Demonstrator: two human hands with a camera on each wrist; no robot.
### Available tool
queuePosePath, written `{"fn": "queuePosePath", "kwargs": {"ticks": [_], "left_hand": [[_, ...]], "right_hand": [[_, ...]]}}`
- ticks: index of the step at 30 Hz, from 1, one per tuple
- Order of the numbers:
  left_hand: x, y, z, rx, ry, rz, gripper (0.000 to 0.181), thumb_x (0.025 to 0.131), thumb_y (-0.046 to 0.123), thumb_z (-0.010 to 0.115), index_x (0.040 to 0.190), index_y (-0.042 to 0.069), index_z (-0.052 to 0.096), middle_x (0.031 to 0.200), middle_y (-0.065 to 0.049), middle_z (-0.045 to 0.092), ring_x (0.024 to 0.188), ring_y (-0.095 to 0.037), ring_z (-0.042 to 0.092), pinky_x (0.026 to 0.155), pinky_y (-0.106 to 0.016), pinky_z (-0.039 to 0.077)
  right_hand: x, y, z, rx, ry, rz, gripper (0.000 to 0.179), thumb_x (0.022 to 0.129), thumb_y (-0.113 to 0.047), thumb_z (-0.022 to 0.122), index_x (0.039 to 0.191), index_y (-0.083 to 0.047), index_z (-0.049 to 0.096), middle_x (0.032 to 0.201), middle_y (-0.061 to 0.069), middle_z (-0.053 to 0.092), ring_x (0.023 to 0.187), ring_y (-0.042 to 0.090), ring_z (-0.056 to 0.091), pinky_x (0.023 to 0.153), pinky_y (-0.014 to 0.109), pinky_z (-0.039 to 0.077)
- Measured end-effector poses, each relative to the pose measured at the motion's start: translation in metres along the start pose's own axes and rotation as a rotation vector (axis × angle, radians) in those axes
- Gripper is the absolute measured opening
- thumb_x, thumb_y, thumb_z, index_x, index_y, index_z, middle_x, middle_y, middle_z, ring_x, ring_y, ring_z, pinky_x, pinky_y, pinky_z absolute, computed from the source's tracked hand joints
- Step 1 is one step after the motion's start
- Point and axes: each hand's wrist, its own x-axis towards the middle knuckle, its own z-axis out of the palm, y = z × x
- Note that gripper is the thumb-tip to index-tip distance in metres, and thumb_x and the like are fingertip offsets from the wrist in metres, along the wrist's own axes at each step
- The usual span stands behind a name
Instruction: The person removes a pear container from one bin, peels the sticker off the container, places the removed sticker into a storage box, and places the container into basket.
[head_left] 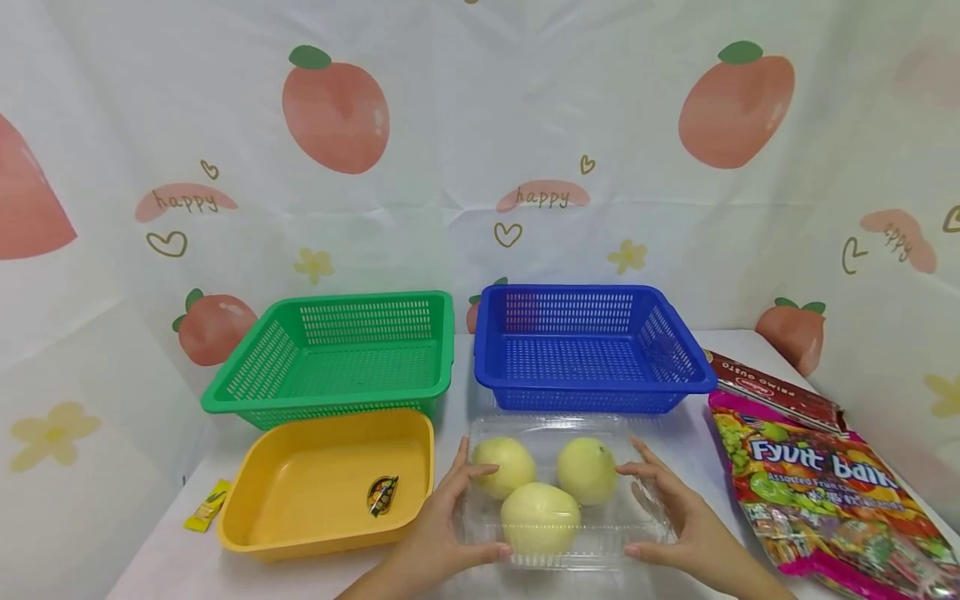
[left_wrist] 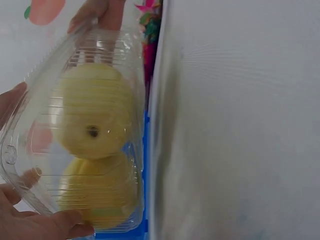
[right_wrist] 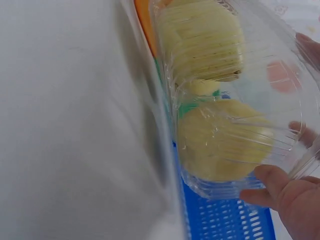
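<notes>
A clear plastic clamshell box (head_left: 546, 423) stands on the table in the head view. Inside it are three pale yellow-green round fruits: one at back left (head_left: 504, 467), one at back right (head_left: 587, 471) and one in front (head_left: 540, 518). My left hand (head_left: 444, 527) holds the box's left side, thumb at the front and fingers along the side. On the other side, my right hand (head_left: 688, 518) grips it likewise. Both wrist views show fingertips on the clear lid (left_wrist: 37, 105), which looks slanted upward. I cannot tell if it is fastened.
Behind the box stands a blue basket (head_left: 596, 398), with a green basket (head_left: 326, 404) to its left. A yellow tray (head_left: 300, 492) holds a small dark-wrapped piece. A yellow packet (head_left: 207, 506) lies left; a candy bag (head_left: 832, 492) and a brown wafer pack (head_left: 776, 390) lie right.
</notes>
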Motion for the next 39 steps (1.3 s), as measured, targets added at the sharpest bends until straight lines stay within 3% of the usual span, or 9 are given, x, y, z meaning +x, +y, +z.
{"fn": "queuePosePath", "kwargs": {"ticks": [6,12,14,16,19,21,26,35,39], "left_hand": [[-0.003,0.010,-0.007,0.048,0.021,-0.003,0.072,0.066,0.030,0.083,0.129,0.025,0.047,0.157,-0.012,-0.003,0.141,-0.043,0.008,0.108,-0.058,0.020],[-0.006,0.019,-0.016,0.047,0.034,-0.034,0.072,0.067,0.031,0.083,0.130,0.029,0.047,0.157,-0.011,-0.002,0.142,-0.040,0.008,0.109,-0.055,0.019],[-0.007,0.022,-0.019,0.062,0.040,-0.039,0.072,0.067,0.031,0.082,0.130,0.028,0.047,0.157,-0.012,-0.001,0.142,-0.041,0.009,0.109,-0.056,0.020],[-0.007,0.025,-0.022,0.073,0.050,-0.045,0.071,0.068,0.032,0.082,0.130,0.028,0.047,0.157,-0.012,0.000,0.142,-0.041,0.010,0.109,-0.056,0.021],[-0.008,0.030,-0.027,0.076,0.063,-0.056,0.070,0.069,0.031,0.082,0.129,0.029,0.048,0.157,-0.014,0.001,0.141,-0.042,0.012,0.108,-0.058,0.022],[-0.008,0.033,-0.031,0.067,0.070,-0.068,0.069,0.069,0.030,0.081,0.129,0.029,0.048,0.157,-0.013,0.002,0.141,-0.042,0.013,0.108,-0.058,0.023],[-0.006,0.041,-0.040,0.066,0.076,-0.093,0.068,0.070,0.029,0.081,0.129,0.030,0.048,0.158,-0.013,0.001,0.139,-0.043,0.021,0.107,-0.056,0.026],[-0.002,0.051,-0.061,0.117,0.089,-0.112,0.068,0.073,0.032,0.079,0.131,0.031,0.044,0.158,-0.009,0.001,0.141,-0.040,0.019,0.110,-0.056,0.024],[-0.001,0.057,-0.071,0.102,0.079,-0.145,0.067,0.075,0.033,0.077,0.132,0.031,0.043,0.158,-0.009,0.000,0.141,-0.041,0.019,0.110,-0.056,0.026]], "right_hand": [[0.004,-0.010,-0.001,0.003,0.000,0.018,0.064,0.075,0.003,0.072,0.132,-0.005,0.043,0.157,-0.011,0.009,0.131,-0.021,0.014,0.096,0.004,0.032],[0.014,-0.021,-0.001,0.036,-0.027,0.035,0.063,0.076,0.003,0.071,0.132,-0.004,0.043,0.156,0.022,0.001,0.131,-0.020,0.018,0.097,0.006,0.034],[0.017,-0.026,-0.002,0.039,-0.028,0.086,0.062,0.077,0.000,0.071,0.133,-0.006,0.043,0.154,0.026,0.000,0.138,-0.009,0.016,0.096,0.006,0.034],[0.021,-0.031,-0.002,0.038,-0.028,0.134,0.062,0.078,-0.003,0.072,0.133,-0.008,0.044,0.154,0.026,0.000,0.143,0.012,0.016,0.095,0.005,0.035],[0.026,-0.037,0.000,0.038,-0.026,0.174,0.062,0.078,-0.005,0.073,0.132,-0.010,0.045,0.155,0.024,0.002,0.135,0.044,0.013,0.095,0.005,0.035],[0.030,-0.039,0.001,0.038,-0.029,0.162,0.061,0.077,-0.005,0.073,0.132,-0.009,0.045,0.155,0.024,0.003,0.132,0.051,0.013,0.095,0.006,0.036],[0.039,-0.044,0.001,0.042,-0.043,0.107,0.062,0.077,-0.004,0.073,0.133,-0.008,0.045,0.155,0.024,0.003,0.132,0.053,0.018,0.096,0.005,0.035],[0.067,-0.060,-0.001,0.023,-0.079,0.161,0.060,0.079,-0.011,0.073,0.131,-0.007,0.045,0.156,0.020,0.005,0.135,0.052,0.018,0.102,0.022,0.039],[0.079,-0.063,-0.001,0.045,-0.102,0.189,0.061,0.079,-0.015,0.073,0.132,-0.006,0.044,0.157,0.019,0.004,0.135,0.050,0.020,0.100,0.039,0.041]]}}
